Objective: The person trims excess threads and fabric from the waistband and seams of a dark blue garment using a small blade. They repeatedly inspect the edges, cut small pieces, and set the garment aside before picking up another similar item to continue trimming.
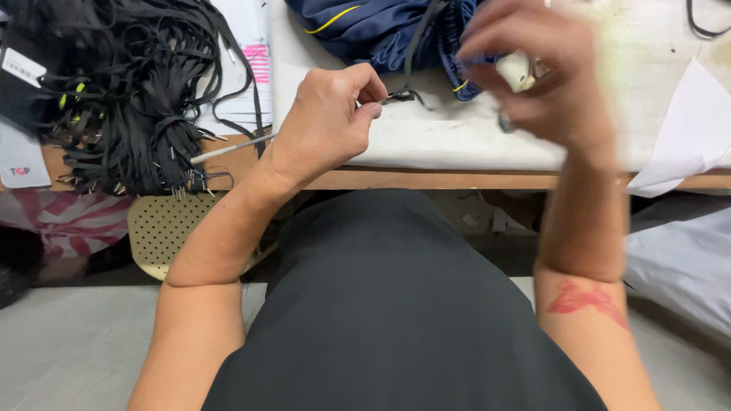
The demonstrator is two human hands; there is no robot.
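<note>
The left hand (327, 122) is closed in a pinch, thumb against forefinger, on the metal-tipped end of a black cord (403, 96), with a thin pale rod (228, 150) sticking out below the fist toward the left; held just above the front edge of the bench (457, 144), the cord end sits where both hands can meet over it. The cord runs up into a navy garment (381, 27) bunched at the back of the bench, within easy reach. The right hand (541, 72) is raised over the garment's edge and blurred; its fingers look curled, but whether they grip anything I cannot tell. A heap of black cords (122, 91) crowds the bench's left corner, and white paper (685, 129) overhangs the right front edge, leaving bare surface only between the hands.
</note>
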